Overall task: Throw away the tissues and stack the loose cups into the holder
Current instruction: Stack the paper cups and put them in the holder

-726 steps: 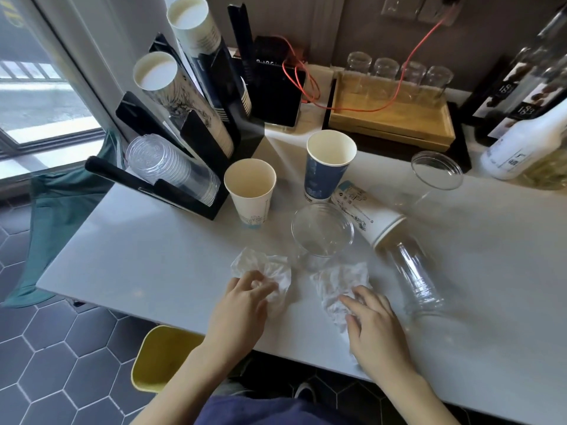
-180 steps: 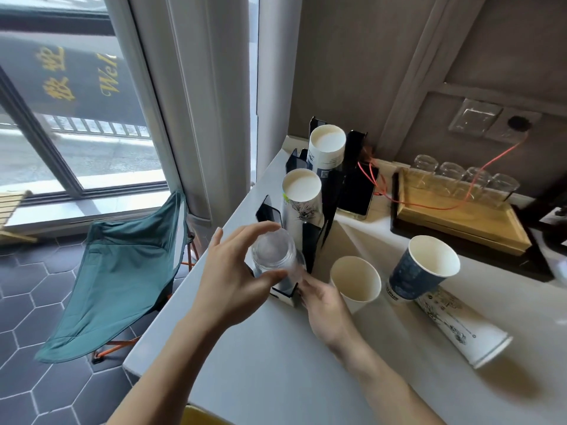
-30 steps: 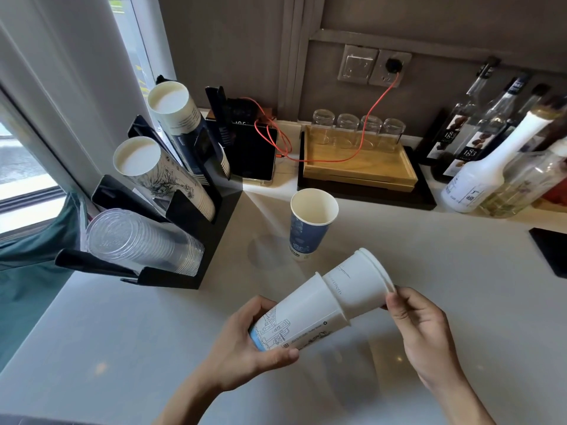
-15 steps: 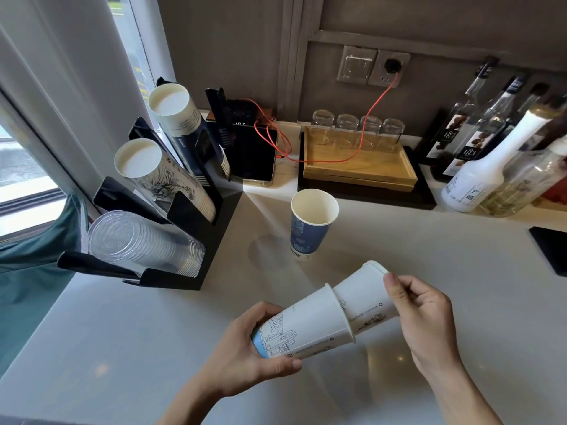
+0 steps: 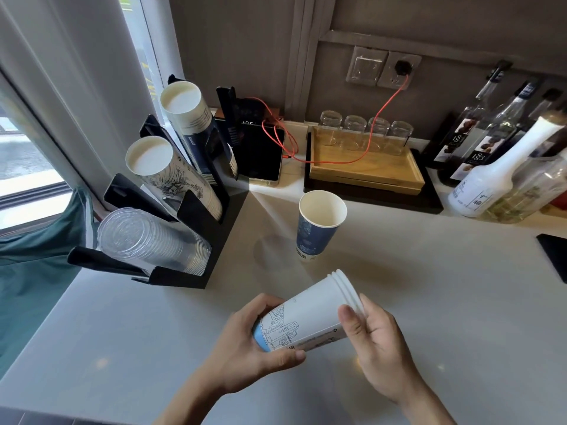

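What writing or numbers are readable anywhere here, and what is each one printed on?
"183": label of the dark bottle at the right.
"183": label of the bottle behind it, smaller.
Lit digits on the black device: too blurred to read.
Small print on the white cups held in both hands: too small.
Band at the blue cup's base: too small.
White bottle's label: blurred.

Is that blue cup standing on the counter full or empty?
Empty. The blue cup stands upright on the counter, and its bare pale inside shows through the open mouth.
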